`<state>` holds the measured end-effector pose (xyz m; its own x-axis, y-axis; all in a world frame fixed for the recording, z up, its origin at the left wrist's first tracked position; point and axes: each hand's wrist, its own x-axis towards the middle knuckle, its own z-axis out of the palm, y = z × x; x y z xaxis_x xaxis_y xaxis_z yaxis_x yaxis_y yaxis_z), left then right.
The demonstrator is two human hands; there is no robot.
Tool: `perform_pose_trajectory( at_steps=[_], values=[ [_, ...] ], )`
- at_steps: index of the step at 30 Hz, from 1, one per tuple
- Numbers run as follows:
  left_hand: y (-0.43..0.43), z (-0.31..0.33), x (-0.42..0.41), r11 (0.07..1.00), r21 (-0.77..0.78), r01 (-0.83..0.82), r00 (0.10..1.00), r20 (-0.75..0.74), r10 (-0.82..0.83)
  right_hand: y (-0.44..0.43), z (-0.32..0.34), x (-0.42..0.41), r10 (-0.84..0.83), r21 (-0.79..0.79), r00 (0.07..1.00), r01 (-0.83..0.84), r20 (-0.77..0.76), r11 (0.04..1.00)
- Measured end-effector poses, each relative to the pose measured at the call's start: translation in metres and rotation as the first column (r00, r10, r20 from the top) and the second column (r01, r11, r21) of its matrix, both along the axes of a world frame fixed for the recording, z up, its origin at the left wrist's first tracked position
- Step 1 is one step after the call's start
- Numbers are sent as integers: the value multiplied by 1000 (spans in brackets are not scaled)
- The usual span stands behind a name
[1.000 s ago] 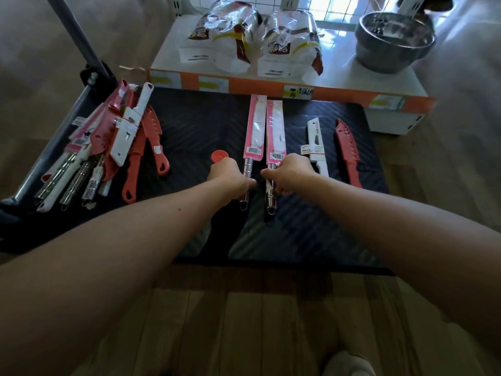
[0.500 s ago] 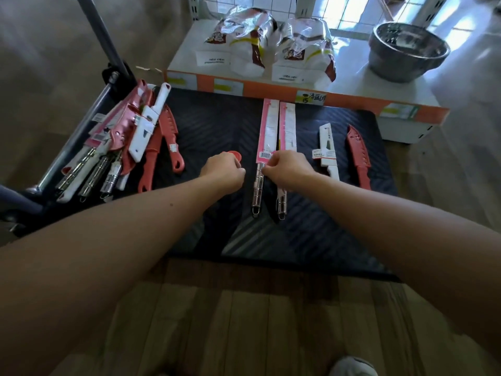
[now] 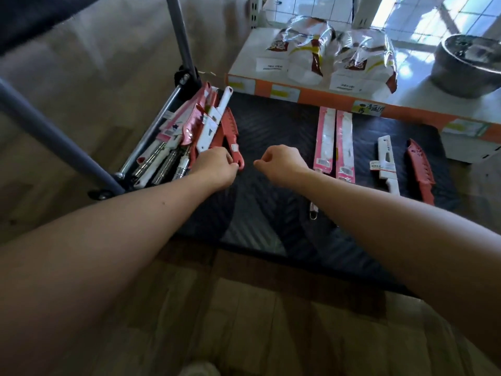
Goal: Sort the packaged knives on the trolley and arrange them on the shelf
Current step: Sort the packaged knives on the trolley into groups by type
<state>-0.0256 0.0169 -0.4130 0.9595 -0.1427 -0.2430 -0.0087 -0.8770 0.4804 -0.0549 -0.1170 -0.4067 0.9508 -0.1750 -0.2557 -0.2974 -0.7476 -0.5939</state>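
Note:
My left hand (image 3: pixel 217 166) pinches the looped handle end of a red sheathed knife (image 3: pixel 230 131) at the right edge of a heap of packaged knives (image 3: pixel 176 147) on the trolley's left side. My right hand (image 3: pixel 282 164) hovers over the black trolley deck (image 3: pixel 271 126) with its fingers curled and nothing in it. To its right lie two pink-carded knives (image 3: pixel 324 142) side by side, then a white knife (image 3: pixel 386 161) and another red sheathed knife (image 3: pixel 420 169). The white shelf (image 3: pixel 311 93) with an orange price strip stands just beyond the trolley.
Two snack bags (image 3: pixel 311 47) and a steel bowl (image 3: pixel 469 63) sit on the shelf. The trolley's grey handle bars (image 3: pixel 54 139) rise at the left. Wooden floor lies in front of the deck, where my shoe (image 3: pixel 199 370) shows.
Both hands let go of the two pink-carded knives and moved left. My left hand reached the heap and took the red knife's handle. The view swung left.

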Motion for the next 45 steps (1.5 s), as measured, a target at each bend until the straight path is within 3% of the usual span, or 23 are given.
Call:
perform_pose_trajectory(
  at_steps=[7, 13, 18, 24, 29, 32, 36, 41, 45],
  values=[
    [48, -6, 12, 998, 63, -25, 1000, -3, 25, 31, -9, 23, 43, -111, 999, -42, 11, 993],
    [55, -10, 19, 988, 135, 71, 995, 62, -80, 43, -15, 34, 18, -228, 996, 2, 84, 974],
    [45, -18, 19, 966, 220, 135, 988, 47, -149, 55, -21, 42, -4, -240, 998, 20, 65, 970],
    [36, -18, 21, 959, 268, 90, 991, 76, -114, 61, -32, 49, -26, -220, 997, 41, 73, 975],
    [28, -23, 30, 975, 221, -8, 1000, 27, 2, 52, -34, 59, -156, -4, 986, 156, -65, 988],
    [24, -23, 34, 988, 144, -52, 994, -84, 64, 46, -28, 59, -148, 86, 963, 171, -225, 981],
    [25, -21, 33, 985, 19, -173, 954, -247, 172, 32, -27, 51, -132, 205, 941, 202, -312, 958],
    [22, -17, 32, 880, -288, -378, 864, -450, 224, 18, -25, 42, -216, 366, 916, 340, -339, 866],
    [14, -9, 24, 806, -401, -435, 823, -541, 175, 6, -20, 36, -246, 395, 919, 359, -309, 846]
  ],
)
